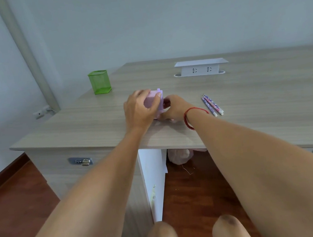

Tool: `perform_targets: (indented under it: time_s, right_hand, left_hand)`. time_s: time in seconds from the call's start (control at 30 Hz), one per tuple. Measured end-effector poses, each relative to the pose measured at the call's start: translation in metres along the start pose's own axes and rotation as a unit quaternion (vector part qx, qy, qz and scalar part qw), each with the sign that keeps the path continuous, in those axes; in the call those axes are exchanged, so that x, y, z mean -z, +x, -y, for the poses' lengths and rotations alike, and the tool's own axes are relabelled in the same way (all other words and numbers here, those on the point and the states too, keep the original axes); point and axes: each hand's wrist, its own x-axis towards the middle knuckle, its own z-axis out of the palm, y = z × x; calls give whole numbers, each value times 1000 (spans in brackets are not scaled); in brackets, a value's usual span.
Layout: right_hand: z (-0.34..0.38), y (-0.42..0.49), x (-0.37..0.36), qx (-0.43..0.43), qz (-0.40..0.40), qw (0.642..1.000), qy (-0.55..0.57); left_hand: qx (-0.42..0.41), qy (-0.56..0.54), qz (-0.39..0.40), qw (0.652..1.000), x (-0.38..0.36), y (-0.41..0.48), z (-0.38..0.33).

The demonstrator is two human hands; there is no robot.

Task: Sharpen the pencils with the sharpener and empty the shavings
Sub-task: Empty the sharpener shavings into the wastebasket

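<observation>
A pink box-shaped pencil sharpener [152, 99] stands on the wooden desk [246, 88] near its front edge. My left hand [140, 109] grips it from the top and left side, fingers curled over it. My right hand [174, 107] is pressed against its right side, fingers curled on something there that the hand hides. Three purple patterned pencils [211, 104] lie side by side on the desk, a little to the right of my right hand, nothing touching them.
A green mesh pen holder [99, 82] stands at the desk's back left corner. A white socket box [200, 67] sits at the back middle. A drawer with a lock [81, 162] is below the desk's front left. My knees show at the bottom.
</observation>
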Motion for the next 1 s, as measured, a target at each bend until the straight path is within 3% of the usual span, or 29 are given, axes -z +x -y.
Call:
perform_targets:
  time_s: [0.33, 0.63, 0.8, 0.87, 1.0]
  right_hand:
    - [-4, -4, 15, -39, 18, 999, -29]
    - [-30, -27, 58, -57, 14, 998, 19]
    - [-17, -39, 75, -14, -28, 998, 53]
    - [-1, -45, 74, 5, -18, 996, 84]
    - [40, -60, 59, 51, 16, 991, 126]
  left_hand:
    - [4, 24, -5, 1000, 1, -2, -3]
    - [33, -9, -1, 999, 2, -4, -6]
    - [-5, -4, -42, 999, 16, -15, -22]
    - [-29, -25, -8, 999, 30, -18, -29]
    - [16, -62, 33, 997, 62, -21, -36]
